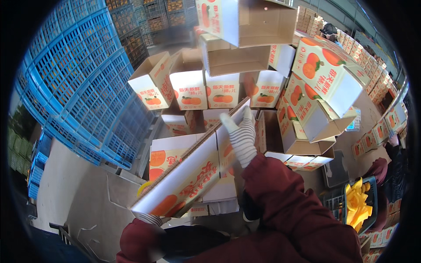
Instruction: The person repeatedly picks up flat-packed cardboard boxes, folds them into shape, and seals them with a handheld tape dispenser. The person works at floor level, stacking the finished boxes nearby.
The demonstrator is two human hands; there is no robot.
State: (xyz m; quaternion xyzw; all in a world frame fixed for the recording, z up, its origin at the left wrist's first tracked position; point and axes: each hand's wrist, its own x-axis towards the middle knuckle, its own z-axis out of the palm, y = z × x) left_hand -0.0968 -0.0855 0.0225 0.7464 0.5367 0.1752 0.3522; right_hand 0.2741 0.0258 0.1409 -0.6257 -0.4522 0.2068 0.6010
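Between my hands a flattened printed fruit carton (pixel 194 174) is held on a slant, its corrugated flap edges uppermost. My right hand (pixel 241 134), in a striped glove, grips its far end, thumb on one side and fingers on the other. At the near lower corner my left hand (pixel 149 218) holds on; the carton hides most of its fingers. Under the held carton lies a stack of flat cartons (pixel 169 144) with orange fruit prints. Just beyond my right hand stand opened cartons (pixel 223 90) in a row, their tops open.
Tall stacked blue plastic crates (pixel 85 82) stand at the left. More opened cartons (pixel 315 95) are piled at the right, others (pixel 250 56) ahead. A dark basket (pixel 375 203) with yellow material sits at lower right, beside another person's sleeve (pixel 378 171).
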